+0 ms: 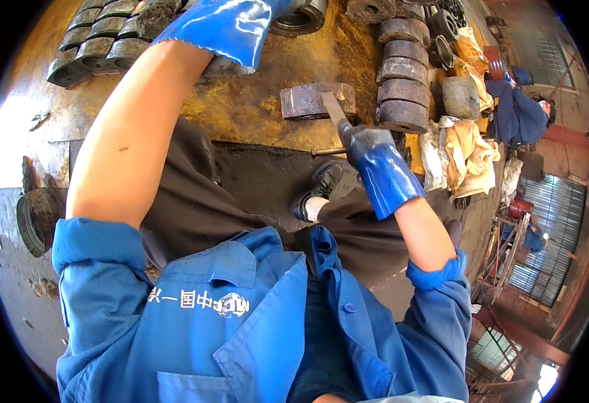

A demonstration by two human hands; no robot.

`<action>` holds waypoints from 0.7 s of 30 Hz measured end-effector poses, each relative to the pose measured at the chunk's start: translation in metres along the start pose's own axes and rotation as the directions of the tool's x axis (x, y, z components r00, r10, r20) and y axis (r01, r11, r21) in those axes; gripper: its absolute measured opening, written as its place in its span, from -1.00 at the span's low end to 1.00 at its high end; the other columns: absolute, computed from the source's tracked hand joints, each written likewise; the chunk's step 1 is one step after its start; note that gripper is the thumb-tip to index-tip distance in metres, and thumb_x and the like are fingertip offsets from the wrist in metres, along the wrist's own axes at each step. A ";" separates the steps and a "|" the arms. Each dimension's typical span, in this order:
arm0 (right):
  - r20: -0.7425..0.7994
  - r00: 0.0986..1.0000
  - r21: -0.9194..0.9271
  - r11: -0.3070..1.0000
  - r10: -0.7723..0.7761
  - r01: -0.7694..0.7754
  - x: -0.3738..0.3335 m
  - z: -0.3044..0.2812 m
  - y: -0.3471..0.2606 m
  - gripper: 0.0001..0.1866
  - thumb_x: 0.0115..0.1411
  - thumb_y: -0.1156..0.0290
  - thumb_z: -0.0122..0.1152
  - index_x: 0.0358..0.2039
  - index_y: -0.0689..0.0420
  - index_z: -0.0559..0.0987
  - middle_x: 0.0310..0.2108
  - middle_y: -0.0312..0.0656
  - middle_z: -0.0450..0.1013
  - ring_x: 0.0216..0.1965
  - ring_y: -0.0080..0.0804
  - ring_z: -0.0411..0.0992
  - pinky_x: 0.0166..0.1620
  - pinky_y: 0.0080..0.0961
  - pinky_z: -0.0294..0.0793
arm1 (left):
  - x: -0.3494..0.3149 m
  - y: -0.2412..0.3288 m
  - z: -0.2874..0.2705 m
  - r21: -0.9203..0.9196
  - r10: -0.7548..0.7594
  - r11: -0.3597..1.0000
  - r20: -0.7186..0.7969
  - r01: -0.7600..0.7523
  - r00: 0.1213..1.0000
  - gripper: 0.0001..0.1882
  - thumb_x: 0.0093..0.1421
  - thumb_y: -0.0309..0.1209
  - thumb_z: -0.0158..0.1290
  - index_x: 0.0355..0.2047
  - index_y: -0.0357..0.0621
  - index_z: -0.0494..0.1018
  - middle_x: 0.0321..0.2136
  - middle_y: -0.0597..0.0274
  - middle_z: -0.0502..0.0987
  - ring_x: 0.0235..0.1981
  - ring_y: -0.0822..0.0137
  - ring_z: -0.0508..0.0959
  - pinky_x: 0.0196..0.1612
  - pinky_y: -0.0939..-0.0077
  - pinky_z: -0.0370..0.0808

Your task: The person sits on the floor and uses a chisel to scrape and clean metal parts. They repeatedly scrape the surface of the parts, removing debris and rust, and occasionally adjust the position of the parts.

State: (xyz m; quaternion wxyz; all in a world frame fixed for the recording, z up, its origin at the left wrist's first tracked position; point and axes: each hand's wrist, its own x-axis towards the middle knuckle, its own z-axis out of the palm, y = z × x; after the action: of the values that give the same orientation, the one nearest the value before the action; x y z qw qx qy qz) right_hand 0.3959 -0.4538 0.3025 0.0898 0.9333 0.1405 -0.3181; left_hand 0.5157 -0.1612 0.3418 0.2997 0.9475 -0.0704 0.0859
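Note:
My right hand, in a shiny blue rubber glove with a darkened grip, is closed around a flat metal bar. The bar's far end overlaps a thick, rusty metal ring lying on the table; whether they touch I cannot tell. A thin brass-coloured rod sticks out to the left beside that hand, its other end hidden. My left hand, gloved in blue too, reaches to the top edge, where its fingers are out of sight. Next to it is a dark round metal part with an opening.
Rows of dark curved metal pieces stand at the far left. Stacked metal rings line the table's right side, near crumpled tan cloths. A metal ring rests at left. Another person is at right.

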 end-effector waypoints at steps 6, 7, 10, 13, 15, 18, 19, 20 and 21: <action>-0.007 1.000 -0.098 0.995 0.024 -0.025 -0.009 0.017 0.003 -0.47 0.51 0.13 -0.34 0.03 0.25 0.54 -0.12 0.15 0.60 0.00 0.05 0.56 0.07 -0.11 0.51 | 0.005 0.006 0.007 -0.002 0.015 1.000 0.025 -0.015 1.000 -0.30 0.08 -0.10 0.27 0.19 -0.22 0.47 -0.07 -0.18 0.64 -0.01 -0.06 0.63 0.08 0.18 0.55; -0.017 1.000 -0.084 0.996 0.014 -0.016 -0.004 0.013 -0.002 -0.46 0.51 0.13 -0.36 0.01 0.25 0.56 -0.13 0.14 0.60 0.00 0.05 0.56 0.08 -0.11 0.50 | 0.003 -0.001 0.000 0.014 0.004 1.000 0.019 -0.005 1.000 -0.30 0.08 -0.10 0.27 0.19 -0.22 0.47 -0.07 -0.18 0.64 -0.01 -0.06 0.63 0.08 0.18 0.55; -0.011 1.000 -0.074 0.997 -0.003 0.002 -0.005 0.012 -0.002 -0.41 0.51 0.10 -0.39 -0.06 0.24 0.60 -0.13 0.13 0.60 0.01 0.04 0.56 0.12 -0.12 0.47 | 0.000 -0.002 0.003 0.001 -0.007 1.000 0.027 0.007 1.000 -0.29 0.08 -0.10 0.27 0.19 -0.22 0.47 -0.07 -0.18 0.64 0.00 -0.06 0.63 0.08 0.18 0.55; 0.001 0.999 -0.060 0.997 0.051 -0.051 -0.018 0.019 0.002 -0.36 0.51 0.08 -0.43 -0.12 0.23 0.65 -0.13 0.12 0.60 0.02 0.03 0.55 0.15 -0.12 0.44 | 0.007 0.004 0.012 -0.007 0.016 1.000 0.038 -0.016 0.999 -0.29 0.08 -0.10 0.28 0.19 -0.21 0.47 -0.07 -0.18 0.63 0.00 -0.06 0.63 0.08 0.19 0.55; -0.020 0.997 -0.022 0.997 0.071 -0.071 -0.014 0.019 -0.003 -0.32 0.51 0.07 -0.46 -0.17 0.22 0.68 -0.14 0.12 0.60 0.03 0.03 0.54 0.17 -0.13 0.42 | 0.006 0.003 0.006 0.002 0.009 1.000 0.029 -0.009 1.000 -0.29 0.08 -0.10 0.28 0.19 -0.21 0.47 -0.06 -0.18 0.63 0.00 -0.06 0.63 0.08 0.19 0.55; -0.050 0.998 -0.024 0.999 0.027 -0.029 -0.004 0.011 -0.012 -0.30 0.51 0.06 -0.47 -0.19 0.22 0.69 -0.14 0.12 0.60 0.03 0.03 0.54 0.18 -0.13 0.41 | 0.000 -0.008 -0.003 0.012 -0.018 1.000 0.020 0.018 1.000 -0.28 0.08 -0.09 0.28 0.19 -0.21 0.47 -0.06 -0.18 0.63 0.00 -0.05 0.63 0.08 0.19 0.55; -0.041 0.998 -0.029 0.999 0.040 -0.041 -0.007 0.015 -0.008 -0.30 0.51 0.06 -0.47 -0.19 0.22 0.69 -0.14 0.12 0.60 0.03 0.03 0.54 0.18 -0.13 0.42 | 0.001 -0.005 0.005 0.003 -0.009 1.000 0.030 0.009 1.000 -0.28 0.08 -0.09 0.28 0.19 -0.21 0.47 -0.06 -0.18 0.63 0.01 -0.05 0.63 0.08 0.19 0.55; -0.027 0.997 -0.030 0.997 0.067 -0.068 -0.016 0.020 -0.004 -0.30 0.51 0.06 -0.47 -0.18 0.22 0.69 -0.15 0.12 0.60 0.02 0.03 0.55 0.18 -0.13 0.42 | 0.005 -0.002 0.013 -0.006 0.012 1.000 0.038 -0.012 0.999 -0.28 0.08 -0.09 0.28 0.19 -0.21 0.47 -0.06 -0.18 0.63 0.01 -0.05 0.63 0.08 0.19 0.55; -0.025 0.997 -0.032 0.996 0.077 -0.078 -0.025 0.027 -0.002 -0.30 0.51 0.06 -0.47 -0.18 0.22 0.69 -0.15 0.13 0.60 0.02 0.03 0.55 0.17 -0.13 0.42 | 0.003 0.003 0.015 -0.011 0.013 1.000 0.040 -0.013 0.999 -0.28 0.07 -0.09 0.28 0.19 -0.21 0.47 -0.06 -0.18 0.63 0.01 -0.05 0.63 0.08 0.20 0.55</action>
State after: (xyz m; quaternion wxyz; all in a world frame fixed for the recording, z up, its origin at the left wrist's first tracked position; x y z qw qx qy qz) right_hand 0.3613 -0.4638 0.2970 0.1157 0.9401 0.1105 -0.3009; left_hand 0.5195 -0.1722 0.3321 0.3026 0.9470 -0.0830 0.0683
